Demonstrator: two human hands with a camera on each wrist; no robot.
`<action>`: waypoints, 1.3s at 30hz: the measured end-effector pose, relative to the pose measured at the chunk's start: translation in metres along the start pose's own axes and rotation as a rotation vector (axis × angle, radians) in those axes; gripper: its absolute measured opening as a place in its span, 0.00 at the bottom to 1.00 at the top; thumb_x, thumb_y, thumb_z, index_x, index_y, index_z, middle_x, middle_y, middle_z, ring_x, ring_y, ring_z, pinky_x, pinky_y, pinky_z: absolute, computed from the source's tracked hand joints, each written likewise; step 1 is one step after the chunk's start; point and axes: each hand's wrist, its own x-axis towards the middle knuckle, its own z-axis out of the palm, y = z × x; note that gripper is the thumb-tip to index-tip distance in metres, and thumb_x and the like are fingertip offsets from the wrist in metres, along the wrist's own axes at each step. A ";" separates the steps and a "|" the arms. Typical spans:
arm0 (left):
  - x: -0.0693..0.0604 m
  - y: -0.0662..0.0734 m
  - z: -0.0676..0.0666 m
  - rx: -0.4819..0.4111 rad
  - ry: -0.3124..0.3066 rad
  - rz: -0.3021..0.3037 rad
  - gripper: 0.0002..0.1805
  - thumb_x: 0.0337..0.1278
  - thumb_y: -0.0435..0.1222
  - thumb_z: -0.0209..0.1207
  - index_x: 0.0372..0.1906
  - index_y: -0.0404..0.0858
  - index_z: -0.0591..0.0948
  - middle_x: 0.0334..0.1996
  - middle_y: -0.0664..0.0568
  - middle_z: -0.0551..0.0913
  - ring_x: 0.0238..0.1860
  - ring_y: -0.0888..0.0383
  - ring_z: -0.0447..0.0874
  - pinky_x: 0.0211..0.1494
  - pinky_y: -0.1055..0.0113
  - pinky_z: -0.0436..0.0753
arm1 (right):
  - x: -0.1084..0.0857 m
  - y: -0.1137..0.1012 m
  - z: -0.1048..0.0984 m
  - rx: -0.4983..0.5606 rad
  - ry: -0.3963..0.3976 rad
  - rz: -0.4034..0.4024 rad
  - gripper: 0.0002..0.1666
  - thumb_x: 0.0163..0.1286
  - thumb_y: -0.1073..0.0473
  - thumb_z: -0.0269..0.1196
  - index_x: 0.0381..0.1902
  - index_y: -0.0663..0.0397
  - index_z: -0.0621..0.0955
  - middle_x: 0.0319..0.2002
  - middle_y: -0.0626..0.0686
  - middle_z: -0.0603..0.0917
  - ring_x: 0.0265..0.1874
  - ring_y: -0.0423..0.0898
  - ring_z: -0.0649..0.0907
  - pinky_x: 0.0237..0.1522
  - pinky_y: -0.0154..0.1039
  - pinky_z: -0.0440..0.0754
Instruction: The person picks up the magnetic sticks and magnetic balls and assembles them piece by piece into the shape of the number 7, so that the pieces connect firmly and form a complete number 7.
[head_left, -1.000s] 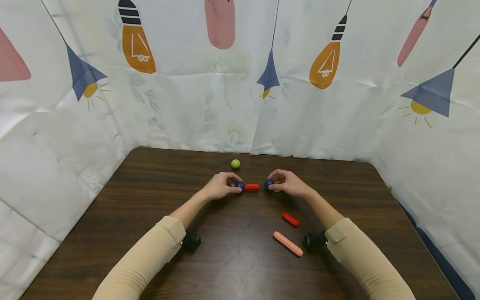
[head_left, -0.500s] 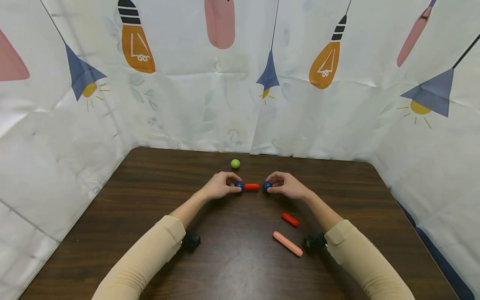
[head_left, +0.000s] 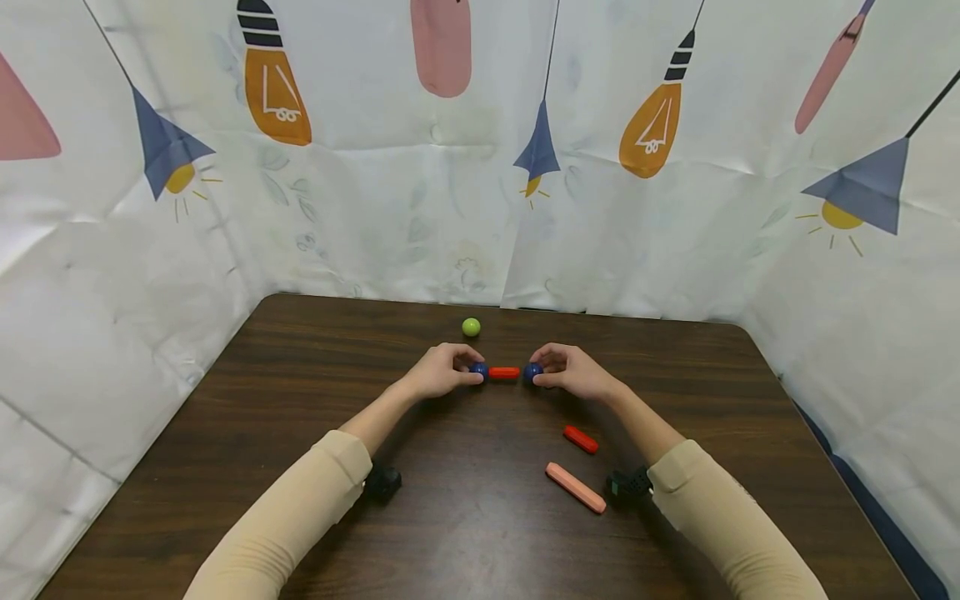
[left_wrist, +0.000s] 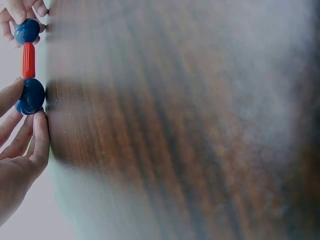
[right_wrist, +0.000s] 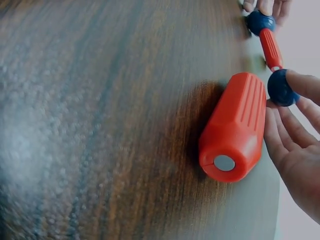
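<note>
My left hand (head_left: 446,372) pinches a blue ball (head_left: 478,372) between thumb and fingers, and a short red stick (head_left: 504,373) touches that ball's right side. A second blue ball (head_left: 532,372) is pinched by my right hand (head_left: 576,372), just off the stick's right end. In the left wrist view the red stick (left_wrist: 28,60) lies between the ball in my left hand (left_wrist: 33,96) and the other ball (left_wrist: 27,31). The right wrist view has the ball in my right hand (right_wrist: 282,88) close to the stick's end (right_wrist: 271,49); whether they touch, I cannot tell.
A green ball (head_left: 471,327) sits behind my left hand, near the table's far edge. Nearer the front right lie another red stick (head_left: 581,439) and a longer pink stick (head_left: 576,487). Behind the brown table (head_left: 315,317) hangs a patterned white cloth (head_left: 390,225).
My right hand has moved a little to the left with its blue ball, narrowing the space to the red stick. My left hand has kept its hold and place.
</note>
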 end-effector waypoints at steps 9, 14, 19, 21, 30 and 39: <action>0.001 -0.001 0.000 -0.001 -0.005 0.005 0.16 0.65 0.39 0.70 0.54 0.39 0.85 0.43 0.51 0.83 0.39 0.56 0.79 0.41 0.62 0.77 | 0.002 0.002 0.001 -0.033 0.003 -0.002 0.18 0.72 0.63 0.68 0.57 0.58 0.80 0.52 0.57 0.83 0.52 0.53 0.82 0.51 0.46 0.80; 0.001 -0.001 -0.001 -0.008 -0.008 0.007 0.16 0.64 0.38 0.70 0.54 0.39 0.85 0.44 0.51 0.84 0.39 0.56 0.79 0.40 0.63 0.77 | 0.002 0.002 0.002 -0.042 0.003 -0.003 0.18 0.71 0.62 0.68 0.57 0.57 0.80 0.52 0.57 0.83 0.52 0.53 0.81 0.52 0.48 0.79; 0.001 -0.001 0.000 -0.006 -0.009 0.012 0.16 0.64 0.38 0.70 0.54 0.39 0.85 0.44 0.51 0.84 0.38 0.56 0.79 0.40 0.63 0.77 | 0.003 0.003 0.002 -0.055 0.010 -0.008 0.18 0.71 0.62 0.69 0.56 0.57 0.81 0.52 0.57 0.83 0.51 0.53 0.82 0.54 0.50 0.79; 0.002 -0.001 -0.001 -0.001 -0.007 0.012 0.16 0.64 0.38 0.70 0.54 0.39 0.85 0.44 0.51 0.84 0.39 0.56 0.79 0.41 0.63 0.77 | 0.004 0.004 0.002 -0.056 0.011 -0.011 0.18 0.71 0.62 0.68 0.56 0.57 0.81 0.52 0.57 0.83 0.51 0.53 0.82 0.54 0.50 0.79; 0.001 0.002 -0.001 -0.001 -0.010 0.013 0.16 0.64 0.37 0.70 0.54 0.38 0.85 0.43 0.51 0.84 0.38 0.56 0.78 0.39 0.63 0.77 | 0.005 0.003 0.003 -0.054 0.009 -0.013 0.16 0.71 0.63 0.68 0.55 0.57 0.81 0.51 0.56 0.83 0.51 0.52 0.82 0.55 0.49 0.79; 0.002 0.002 -0.001 0.008 -0.009 0.016 0.16 0.64 0.37 0.70 0.55 0.39 0.85 0.46 0.51 0.84 0.39 0.56 0.79 0.42 0.62 0.77 | 0.003 0.001 0.004 -0.065 0.018 -0.010 0.15 0.71 0.63 0.68 0.54 0.58 0.82 0.48 0.55 0.83 0.46 0.51 0.82 0.45 0.44 0.80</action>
